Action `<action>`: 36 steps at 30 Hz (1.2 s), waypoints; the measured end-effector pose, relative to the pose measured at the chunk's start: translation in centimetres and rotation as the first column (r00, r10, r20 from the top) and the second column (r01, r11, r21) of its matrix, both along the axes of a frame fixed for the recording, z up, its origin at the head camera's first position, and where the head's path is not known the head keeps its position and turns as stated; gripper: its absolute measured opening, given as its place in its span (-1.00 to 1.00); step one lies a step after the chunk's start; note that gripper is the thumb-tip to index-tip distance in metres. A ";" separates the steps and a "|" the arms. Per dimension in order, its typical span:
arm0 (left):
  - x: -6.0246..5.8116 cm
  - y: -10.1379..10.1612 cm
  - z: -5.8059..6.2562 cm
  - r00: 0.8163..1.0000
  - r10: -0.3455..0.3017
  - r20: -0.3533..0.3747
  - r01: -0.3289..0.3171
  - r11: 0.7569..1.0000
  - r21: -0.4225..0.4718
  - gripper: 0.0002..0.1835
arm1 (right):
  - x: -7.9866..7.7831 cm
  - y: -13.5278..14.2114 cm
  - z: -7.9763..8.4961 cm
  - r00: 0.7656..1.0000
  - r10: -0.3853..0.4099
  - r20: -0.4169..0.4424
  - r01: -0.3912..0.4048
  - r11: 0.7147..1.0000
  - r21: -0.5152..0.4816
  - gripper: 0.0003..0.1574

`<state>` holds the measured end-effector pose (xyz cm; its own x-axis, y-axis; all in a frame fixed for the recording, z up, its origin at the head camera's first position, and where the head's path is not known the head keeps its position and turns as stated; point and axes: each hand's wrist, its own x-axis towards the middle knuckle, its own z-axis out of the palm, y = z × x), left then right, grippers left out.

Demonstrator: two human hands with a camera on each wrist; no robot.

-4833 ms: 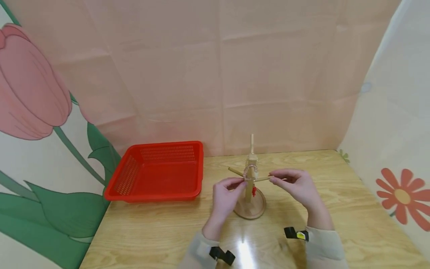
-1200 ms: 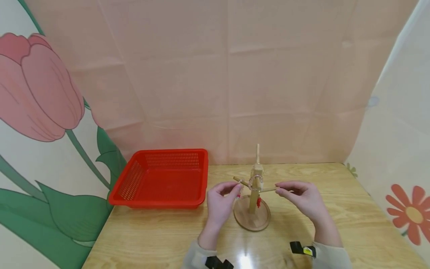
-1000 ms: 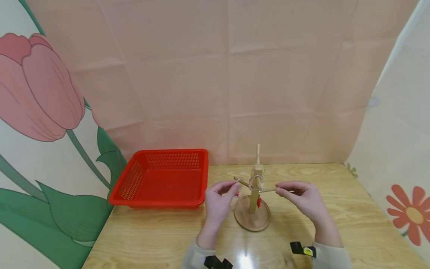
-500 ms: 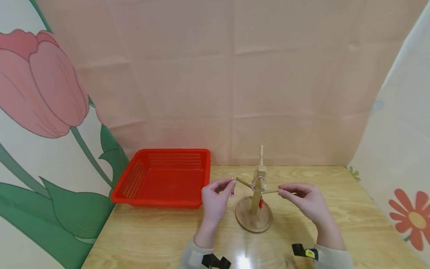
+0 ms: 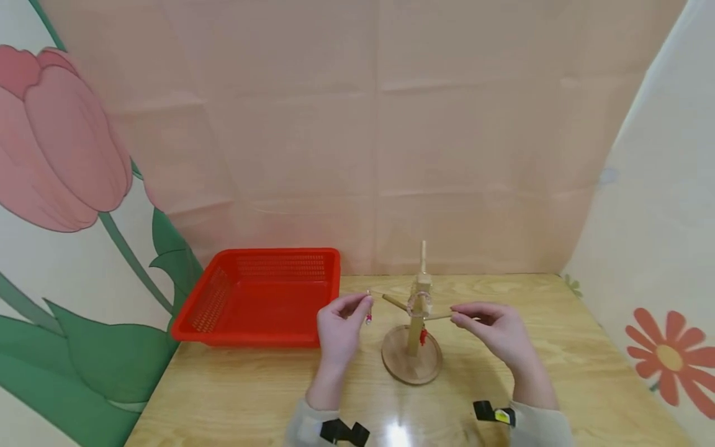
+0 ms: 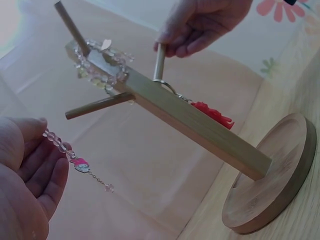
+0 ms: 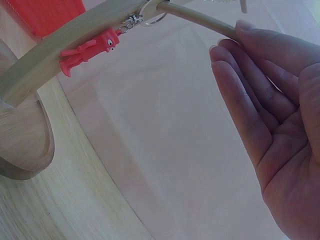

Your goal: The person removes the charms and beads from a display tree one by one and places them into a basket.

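My left hand (image 5: 339, 332) pinches one end of a beaded bracelet (image 6: 60, 145) between thumb and fingers. Its pink-and-white charm and short chain dangle in the left wrist view, apart from the wooden stand's left peg (image 6: 100, 105). With thumb and fingertips my right hand (image 5: 494, 329) holds the tip of the right peg (image 7: 202, 20). A red figure keychain (image 7: 90, 50) hangs by its ring from that peg, against the post (image 6: 200, 132). Another beaded bracelet (image 6: 95, 78) loops around a peg near the top of the stand.
The stand's round base (image 5: 410, 371) rests on the wooden table (image 5: 246, 397). To its left sits a red plastic basket (image 5: 279, 340) with perforated walls, close beside my left hand. A pink sheet (image 5: 290, 155) hangs behind the table.
Holding the bracelet, my left hand has moved left from the post, along the left peg and off its tip. My right hand keeps hold of the right peg.
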<state>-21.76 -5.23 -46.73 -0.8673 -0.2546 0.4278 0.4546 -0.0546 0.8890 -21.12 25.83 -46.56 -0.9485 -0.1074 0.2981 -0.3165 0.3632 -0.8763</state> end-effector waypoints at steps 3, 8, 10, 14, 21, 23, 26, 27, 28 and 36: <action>-0.1 -0.4 0.3 1.000 -0.007 0.012 0.007 1.000 0.012 -0.89 | 0.0 -0.2 0.1 1.000 0.008 -0.005 -0.008 1.000 -0.014 -0.72; 0.0 -1.5 0.8 0.999 -0.037 0.027 0.038 0.999 -0.014 -0.88 | 0.2 -0.3 0.2 1.000 0.017 -0.002 -0.017 0.999 -0.033 -0.75; 0.0 -2.2 1.1 0.998 -0.049 0.029 0.051 0.998 -0.040 -0.88 | 0.2 -0.3 0.2 1.000 0.015 0.002 -0.015 0.999 -0.029 -0.76; -0.2 -3.6 1.8 0.998 -0.062 0.025 0.065 0.992 -0.108 -0.89 | 0.3 -0.3 0.1 1.000 0.004 0.015 -0.004 1.000 -0.026 -0.75; -0.9 -6.3 2.8 0.996 -0.080 0.033 0.085 0.972 -0.220 -0.88 | 0.2 -0.2 0.2 1.000 0.015 0.004 -0.014 0.999 -0.033 -0.74; -1.0 -6.9 3.0 0.994 -0.096 0.043 0.104 0.968 -0.230 -0.86 | 0.3 -0.1 0.2 1.000 0.015 0.002 -0.015 0.999 -0.034 -0.74; -1.3 -7.7 3.3 0.992 -0.112 0.061 0.124 0.961 -0.248 -0.82 | 0.3 -0.1 0.3 1.000 0.011 0.000 -0.011 0.999 -0.032 -0.71; -1.4 -8.0 3.4 0.991 -0.115 0.070 0.129 0.958 -0.258 -0.81 | 0.4 -0.1 0.3 1.000 0.007 0.001 -0.007 1.000 -0.030 -0.69; -1.5 -8.2 3.4 0.990 -0.116 0.081 0.133 0.954 -0.267 -0.81 | 0.4 -0.1 0.4 1.000 0.004 0.001 -0.004 1.000 -0.027 -0.69; -1.7 -10.3 4.0 0.987 -0.036 0.157 0.094 0.921 -0.378 -0.82 | 0.4 -0.3 0.4 1.000 -0.004 0.011 0.005 1.000 -0.020 -0.65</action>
